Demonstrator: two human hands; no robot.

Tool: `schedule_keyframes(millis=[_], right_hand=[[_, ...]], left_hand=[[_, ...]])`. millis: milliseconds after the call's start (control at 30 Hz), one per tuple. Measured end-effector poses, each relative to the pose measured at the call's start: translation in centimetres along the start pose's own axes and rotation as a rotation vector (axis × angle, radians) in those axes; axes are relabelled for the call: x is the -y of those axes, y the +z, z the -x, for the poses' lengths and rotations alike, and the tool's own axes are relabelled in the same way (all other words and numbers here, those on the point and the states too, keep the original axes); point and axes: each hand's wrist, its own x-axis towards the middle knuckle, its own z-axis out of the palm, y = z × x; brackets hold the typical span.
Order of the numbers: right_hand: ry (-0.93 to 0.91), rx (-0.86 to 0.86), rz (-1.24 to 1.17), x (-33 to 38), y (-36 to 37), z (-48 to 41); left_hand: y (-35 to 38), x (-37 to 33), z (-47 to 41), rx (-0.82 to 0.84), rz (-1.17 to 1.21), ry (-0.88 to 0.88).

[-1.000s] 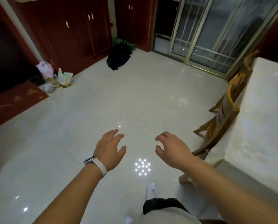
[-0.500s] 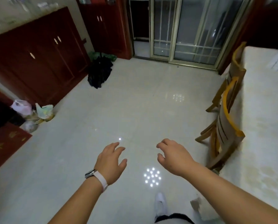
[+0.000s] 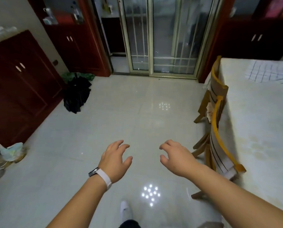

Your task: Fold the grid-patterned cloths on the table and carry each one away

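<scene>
A white cloth with a blue grid pattern [image 3: 269, 73] lies flat on the table [image 3: 259, 129] at the far right, partly cut off by the frame edge. The table carries a pale cream cover. My left hand [image 3: 115, 162], with a white wristband, hovers over the tiled floor, fingers loosely curled and holding nothing. My right hand [image 3: 177, 157] hovers beside it, also empty with relaxed fingers. Both hands are well short of the cloth and left of the table.
Two wooden chairs [image 3: 218, 129] stand pushed against the table's left side. A black bag [image 3: 76, 94] lies on the floor by dark red cabinets [image 3: 19, 89]. Plastic bags [image 3: 10, 152] sit at the left. Glass sliding doors [image 3: 159, 37] are ahead. Glossy floor tiles [image 3: 129, 120] stretch between.
The view has swung right and up, bringing more of the table and the grid cloth into sight. Both hands stay raised, empty and close together.
</scene>
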Motion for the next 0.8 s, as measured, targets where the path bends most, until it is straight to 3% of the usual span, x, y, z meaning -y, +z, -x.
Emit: schedule_keyframes(millis=[533, 800], right_hand=[[0.135, -0.008, 0.058, 6.2, -2.6, -23.5], [0.272, -0.048, 0.056, 4.7, -5.1, -28.5]], left_hand=[[-4.8, 13.5, -23.7, 0.089, 0.116, 0.089], [-4.9, 13.2, -33.9, 0.13, 0.116, 0.226]])
